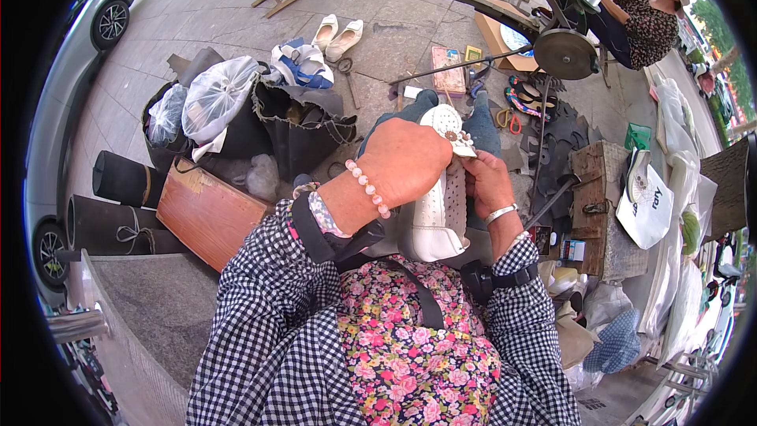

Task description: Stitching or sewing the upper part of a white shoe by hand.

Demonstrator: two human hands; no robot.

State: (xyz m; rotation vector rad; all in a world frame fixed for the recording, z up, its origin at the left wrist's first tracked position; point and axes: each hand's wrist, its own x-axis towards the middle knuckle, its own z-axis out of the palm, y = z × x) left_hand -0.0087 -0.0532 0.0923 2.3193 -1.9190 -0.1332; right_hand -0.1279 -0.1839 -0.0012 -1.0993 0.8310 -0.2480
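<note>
A white perforated shoe (438, 221) lies over my lap, its heel end toward me and its toe pointing away. A flower ornament (460, 139) decorates its upper near the toe. Closed over the shoe's left side is my left hand (404, 159), knuckles up, wearing a pink bead bracelet; its fingertips are mostly hidden beneath it. From the other side my right hand (487, 180), with a silver bangle, pinches the edge of the upper just below the flower. Whether a small tool is between the fingers does not show.
Black bags (303, 122) stand at the left beside a reddish wooden board (206, 213). White shoes (344, 39) rest on the paving ahead. Orange-handled scissors (515, 124) lie right of my knees. A hand-cranked machine (566, 54) stands at far right, near a seated person (646, 20). A wooden box (597, 209) is at right.
</note>
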